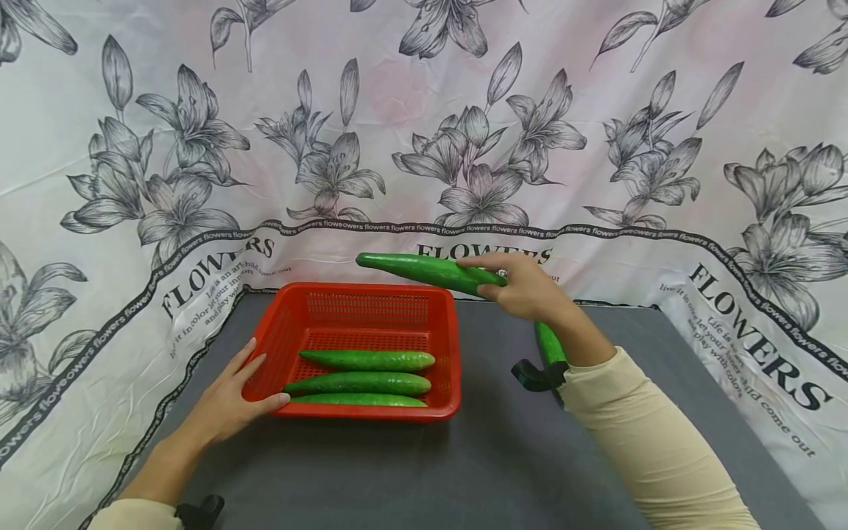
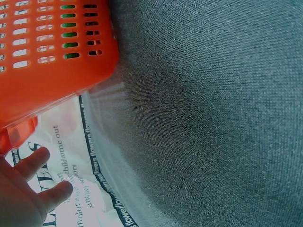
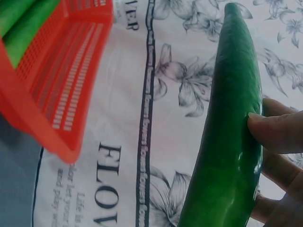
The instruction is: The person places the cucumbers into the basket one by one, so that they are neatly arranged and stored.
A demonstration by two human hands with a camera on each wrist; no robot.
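A long green cucumber point(image 1: 424, 269) is held by one end in my right hand point(image 1: 530, 288), raised above the table beyond the basket's right rear corner. In the right wrist view, the thumb and fingers pinch the cucumber point(image 3: 232, 118) from one side. My left hand point(image 1: 228, 394) rests at the left side of a red plastic basket point(image 1: 453, 353), fingers spread and thumb at the front rim. Several cucumbers point(image 1: 367, 360) lie crosswise inside the basket, side by side toward its front. The left wrist view shows the slotted basket wall point(image 2: 57, 75) beside the left fingers.
Another cucumber point(image 1: 548, 344) lies on the grey tabletop point(image 1: 490, 456) to the right, partly hidden by the right forearm and a black wrist strap point(image 1: 538, 375). A white cloth point(image 1: 397, 147) printed with flowers and lettering hangs behind and along both sides.
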